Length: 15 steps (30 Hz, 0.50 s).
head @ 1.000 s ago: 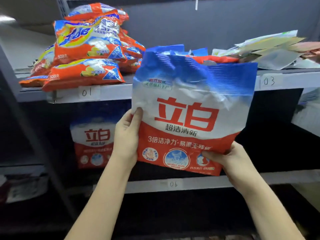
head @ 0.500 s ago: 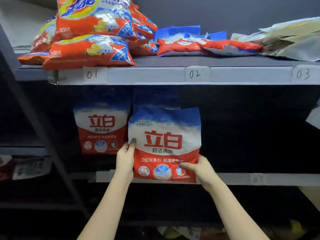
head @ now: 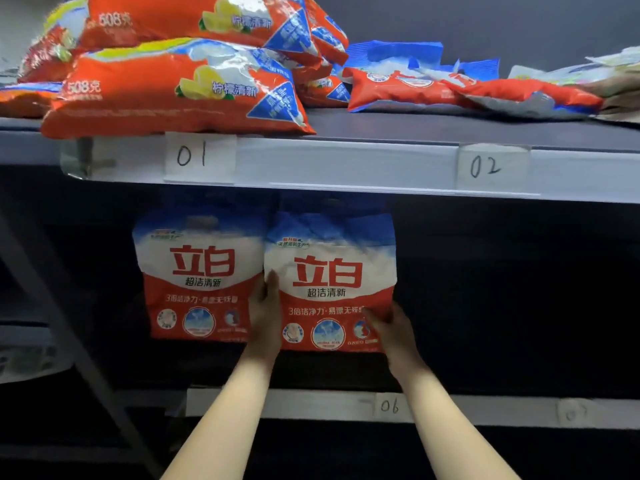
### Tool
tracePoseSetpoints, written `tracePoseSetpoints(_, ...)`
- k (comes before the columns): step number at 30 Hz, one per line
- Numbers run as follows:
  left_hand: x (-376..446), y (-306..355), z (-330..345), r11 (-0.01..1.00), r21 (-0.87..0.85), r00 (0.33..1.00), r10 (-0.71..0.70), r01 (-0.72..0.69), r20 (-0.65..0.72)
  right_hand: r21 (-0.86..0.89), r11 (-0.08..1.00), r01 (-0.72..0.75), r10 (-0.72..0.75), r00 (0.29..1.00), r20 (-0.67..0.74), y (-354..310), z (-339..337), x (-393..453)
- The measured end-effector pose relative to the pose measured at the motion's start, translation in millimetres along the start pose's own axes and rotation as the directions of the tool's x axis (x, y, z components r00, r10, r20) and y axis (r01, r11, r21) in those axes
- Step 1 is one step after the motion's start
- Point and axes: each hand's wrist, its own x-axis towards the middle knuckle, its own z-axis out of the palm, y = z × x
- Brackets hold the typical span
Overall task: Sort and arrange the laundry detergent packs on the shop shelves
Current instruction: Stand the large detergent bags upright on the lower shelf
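Note:
A blue, white and red detergent pack (head: 329, 268) stands upright on the dark lower shelf (head: 277, 405), above label 06. My left hand (head: 266, 317) holds its left edge, thumb on the front. My right hand (head: 389, 329) grips its lower right corner. A second pack of the same kind (head: 197, 271) stands upright just to its left, touching it. On the upper shelf (head: 346, 164) lie several orange packs (head: 166, 88) stacked over label 01, and flat red-and-blue packs (head: 415, 84) near label 02.
The lower shelf runs dark to the right of the held pack. A grey slanted upright (head: 62, 323) crosses at the left. Pale flat bags (head: 616, 74) lie at the upper shelf's far right. Labels 01, 02 and 06 mark the shelf fronts.
Both hands have carried the pack from in front of the upper shelf down and back into the lower shelf, beside the standing pack. The view has moved closer.

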Motion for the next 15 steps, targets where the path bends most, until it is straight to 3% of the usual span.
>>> tracePoseSetpoints(9,14,-40,11,0.978,0.200,0.991,0.081,-0.058,-0.109,-0.013,0.996,0.084,-0.085,0.992,-0.090,32,8,5)
tracePoseSetpoints(15,13,-42,11,0.979,0.191,0.991,0.088,-0.068,-0.099,-0.091,0.992,0.089,-0.098,0.990,-0.102,35,7,-3)
